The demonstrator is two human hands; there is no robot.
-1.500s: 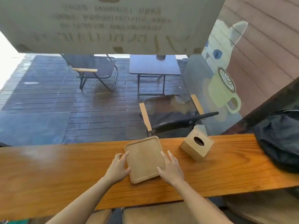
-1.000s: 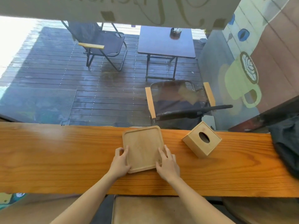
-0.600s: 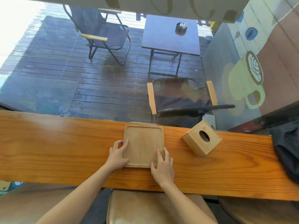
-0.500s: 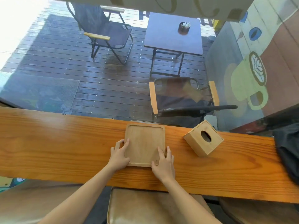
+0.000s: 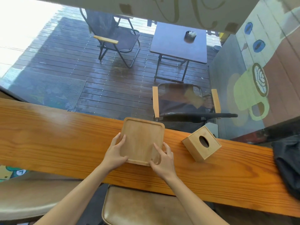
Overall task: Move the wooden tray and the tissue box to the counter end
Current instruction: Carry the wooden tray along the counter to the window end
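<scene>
The fingers (image 5: 121,138) of the left hand (image 5: 115,153) lie along the left rim of the wooden tray (image 5: 142,140), thumb under the near-left corner, grasping that edge; the fingers (image 5: 158,150) of the right hand (image 5: 162,161) curl over the near-right corner of the tray, fingertips inside the rim, thumb at the near edge, gripping it as well. The tray sits on the wooden counter (image 5: 56,137), its far edge reaching the counter's far edge by the window; whether it rests flat or is raised a little off the wood cannot be told. The wooden tissue box (image 5: 201,144) stands on the counter to the right of the tray, near it but not touching, turned at an angle, its oval opening facing up; no hand touches it. Further right, dark fabric (image 5: 289,163) lies over the counter's right part. Below the near edge of the counter a brown padded stool seat (image 5: 139,208) shows between the forearms. Through the glass, a wet deck with folding chairs (image 5: 113,38) and a dark square table (image 5: 177,44) is visible.
</scene>
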